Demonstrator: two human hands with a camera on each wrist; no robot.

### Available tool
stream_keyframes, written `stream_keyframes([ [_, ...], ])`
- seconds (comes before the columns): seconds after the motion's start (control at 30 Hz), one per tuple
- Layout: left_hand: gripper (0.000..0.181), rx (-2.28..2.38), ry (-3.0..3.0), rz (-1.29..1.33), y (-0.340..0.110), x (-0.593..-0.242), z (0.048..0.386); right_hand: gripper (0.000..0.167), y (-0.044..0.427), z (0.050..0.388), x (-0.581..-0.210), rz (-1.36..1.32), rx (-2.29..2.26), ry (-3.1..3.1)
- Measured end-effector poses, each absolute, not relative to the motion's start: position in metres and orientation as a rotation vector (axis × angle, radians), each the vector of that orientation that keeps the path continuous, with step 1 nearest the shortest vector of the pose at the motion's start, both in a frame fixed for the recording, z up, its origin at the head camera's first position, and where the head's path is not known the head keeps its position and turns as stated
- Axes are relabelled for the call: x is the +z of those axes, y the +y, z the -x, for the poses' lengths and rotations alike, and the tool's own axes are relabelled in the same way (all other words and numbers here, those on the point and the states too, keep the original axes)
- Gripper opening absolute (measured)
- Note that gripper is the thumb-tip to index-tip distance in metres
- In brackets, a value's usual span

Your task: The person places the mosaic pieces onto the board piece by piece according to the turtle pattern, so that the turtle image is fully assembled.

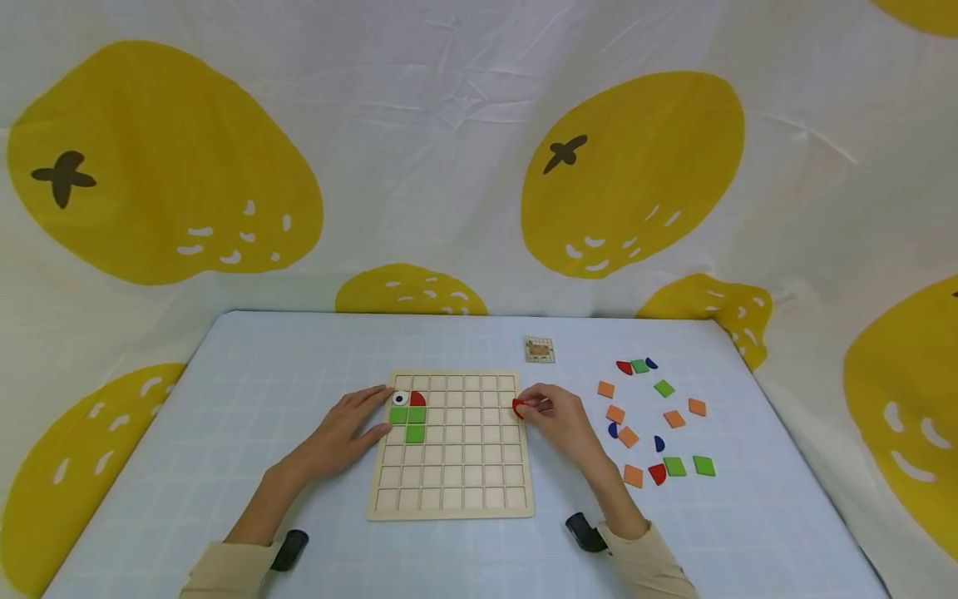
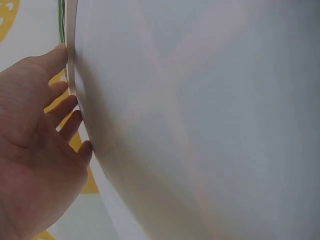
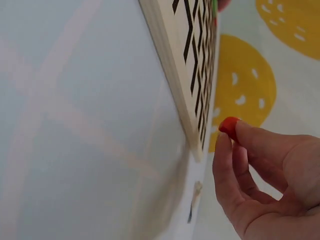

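A pale wooden grid board (image 1: 452, 478) lies on the table. In its upper left cells sit a white eye tile (image 1: 400, 398), a red quarter-round tile (image 1: 418, 398) and several green square tiles (image 1: 415, 434). My left hand (image 1: 340, 437) rests at the board's left edge, fingers extended and touching it, as the left wrist view also shows. Between thumb and fingertips my right hand (image 1: 557, 420) pinches a red piece (image 3: 229, 128), held over the board's right edge. Its full outline is partly covered by the fingers.
Right of the board lie scattered orange squares (image 1: 633, 476), green pieces (image 1: 704, 466), red quarter-rounds (image 1: 657, 474) and blue half-rounds (image 1: 659, 444). A small picture card (image 1: 540, 349) lies behind the board, to the right. A patterned curtain (image 1: 449, 166) hangs behind the table.
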State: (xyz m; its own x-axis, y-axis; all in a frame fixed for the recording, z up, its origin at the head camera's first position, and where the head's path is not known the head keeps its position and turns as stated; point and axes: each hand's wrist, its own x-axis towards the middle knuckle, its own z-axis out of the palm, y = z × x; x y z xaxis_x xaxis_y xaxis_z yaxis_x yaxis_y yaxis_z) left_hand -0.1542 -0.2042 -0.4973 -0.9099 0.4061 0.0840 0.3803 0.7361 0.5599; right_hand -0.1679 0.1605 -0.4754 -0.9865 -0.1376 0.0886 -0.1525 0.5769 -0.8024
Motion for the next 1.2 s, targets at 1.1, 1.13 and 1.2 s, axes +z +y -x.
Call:
stream_keyframes([
  [1.1, 0.062, 0.886, 2.897, -0.651, -0.205, -0.503, 0.158, 0.008, 0.064, 0.154, -0.475, -0.669, 1.648, -2.791],
  [1.13, 0.062, 0.888, 2.895, -0.649, -0.205, -0.503, 0.157, 0.008, 0.061, 0.154, -0.475, -0.682, 1.654, -2.790],
  [1.2, 0.062, 0.895, 2.890, -0.642, -0.206, -0.503, 0.157, 0.009, 0.057, 0.153, -0.477, -0.708, 1.674, -2.786],
])
